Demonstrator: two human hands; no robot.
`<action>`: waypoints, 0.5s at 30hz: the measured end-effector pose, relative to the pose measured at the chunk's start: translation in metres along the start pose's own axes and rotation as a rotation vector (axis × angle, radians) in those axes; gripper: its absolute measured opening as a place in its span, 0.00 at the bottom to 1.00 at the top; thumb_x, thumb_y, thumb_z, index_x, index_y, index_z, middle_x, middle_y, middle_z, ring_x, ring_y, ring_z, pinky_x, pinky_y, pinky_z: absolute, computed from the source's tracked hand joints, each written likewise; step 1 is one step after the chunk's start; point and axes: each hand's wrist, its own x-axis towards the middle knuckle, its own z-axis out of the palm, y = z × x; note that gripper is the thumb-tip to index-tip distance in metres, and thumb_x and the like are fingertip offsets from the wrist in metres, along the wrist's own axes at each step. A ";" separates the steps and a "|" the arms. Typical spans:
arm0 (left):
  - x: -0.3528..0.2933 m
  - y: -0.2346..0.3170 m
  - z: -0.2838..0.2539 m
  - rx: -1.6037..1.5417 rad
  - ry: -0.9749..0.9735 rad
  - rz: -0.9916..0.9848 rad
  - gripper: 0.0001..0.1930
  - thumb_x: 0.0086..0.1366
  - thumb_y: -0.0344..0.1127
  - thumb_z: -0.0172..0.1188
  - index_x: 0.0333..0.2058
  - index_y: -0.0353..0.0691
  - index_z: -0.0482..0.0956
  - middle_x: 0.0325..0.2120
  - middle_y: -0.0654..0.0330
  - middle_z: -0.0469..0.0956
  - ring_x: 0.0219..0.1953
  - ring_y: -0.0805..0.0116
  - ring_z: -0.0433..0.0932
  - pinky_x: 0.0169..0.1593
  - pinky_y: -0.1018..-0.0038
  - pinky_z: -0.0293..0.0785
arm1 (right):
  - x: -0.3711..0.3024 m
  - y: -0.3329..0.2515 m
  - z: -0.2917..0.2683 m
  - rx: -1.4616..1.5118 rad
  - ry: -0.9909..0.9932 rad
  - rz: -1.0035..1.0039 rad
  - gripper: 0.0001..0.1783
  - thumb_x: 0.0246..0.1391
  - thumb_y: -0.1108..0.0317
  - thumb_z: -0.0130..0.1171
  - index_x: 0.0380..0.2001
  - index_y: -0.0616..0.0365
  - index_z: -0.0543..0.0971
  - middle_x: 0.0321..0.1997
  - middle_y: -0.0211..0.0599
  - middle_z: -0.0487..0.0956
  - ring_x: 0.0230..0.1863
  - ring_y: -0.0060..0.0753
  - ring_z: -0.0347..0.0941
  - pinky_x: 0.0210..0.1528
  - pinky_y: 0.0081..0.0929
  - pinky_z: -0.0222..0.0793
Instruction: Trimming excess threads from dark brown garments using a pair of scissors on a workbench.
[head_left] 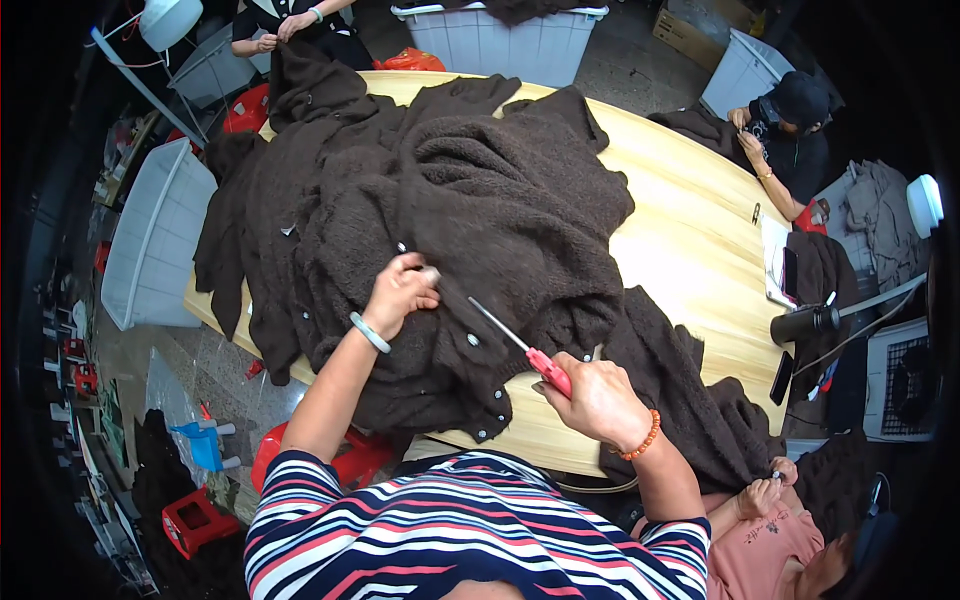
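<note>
A pile of dark brown knitted garments (480, 190) lies heaped across the table before me, with several shiny buttons (473, 340) along the edges. My left hand (400, 295), with a pale bangle at the wrist, is over the pile with its fingers curled together near a button (402, 247). A whitish bit shows at its fingertips; what they hold is too small to make out. My right hand (598, 398) grips a red-handled tool (548, 370) with a long thin metal shaft. Its tip points up and left above the cloth, toward my left hand, apart from it.
Around the wooden table (690, 240) people handle dark cloth: at the far left, the far right (790, 130) and near right (760, 540). White bins (155, 235) stand left and behind. A black lamp (805, 325) and phone (782, 378) occupy the right edge; red stools (198, 522) stand left.
</note>
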 end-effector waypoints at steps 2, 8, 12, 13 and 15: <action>0.016 0.012 0.000 0.004 0.185 -0.041 0.21 0.63 0.41 0.66 0.49 0.39 0.68 0.27 0.64 0.75 0.24 0.74 0.78 0.27 0.78 0.77 | -0.002 -0.002 0.000 0.025 -0.003 -0.025 0.14 0.56 0.58 0.60 0.38 0.56 0.76 0.23 0.51 0.79 0.29 0.57 0.78 0.33 0.48 0.73; 0.116 -0.018 -0.042 0.442 0.576 0.455 0.34 0.53 0.44 0.75 0.53 0.29 0.73 0.39 0.57 0.78 0.39 0.69 0.77 0.45 0.78 0.73 | 0.013 -0.010 0.001 0.106 0.100 -0.080 0.14 0.57 0.58 0.59 0.36 0.58 0.75 0.22 0.51 0.79 0.30 0.55 0.79 0.32 0.47 0.73; 0.079 0.029 0.004 0.236 0.124 0.426 0.16 0.61 0.31 0.66 0.46 0.30 0.79 0.35 0.63 0.80 0.34 0.77 0.74 0.39 0.78 0.72 | 0.026 -0.006 0.013 0.101 0.270 -0.152 0.15 0.54 0.60 0.61 0.31 0.63 0.75 0.21 0.51 0.79 0.28 0.54 0.79 0.30 0.45 0.74; 0.064 0.042 0.011 0.475 0.116 0.488 0.12 0.62 0.29 0.64 0.44 0.30 0.80 0.31 0.66 0.79 0.32 0.80 0.73 0.37 0.80 0.71 | 0.023 -0.005 0.012 0.084 0.237 -0.128 0.16 0.53 0.59 0.61 0.30 0.64 0.75 0.21 0.51 0.79 0.29 0.54 0.79 0.31 0.46 0.74; 0.045 0.076 0.030 0.710 0.120 0.565 0.09 0.64 0.28 0.62 0.41 0.30 0.81 0.28 0.69 0.78 0.31 0.83 0.71 0.35 0.83 0.69 | 0.019 -0.001 0.015 0.090 0.176 -0.134 0.16 0.53 0.59 0.62 0.31 0.63 0.76 0.22 0.52 0.79 0.30 0.54 0.79 0.34 0.46 0.74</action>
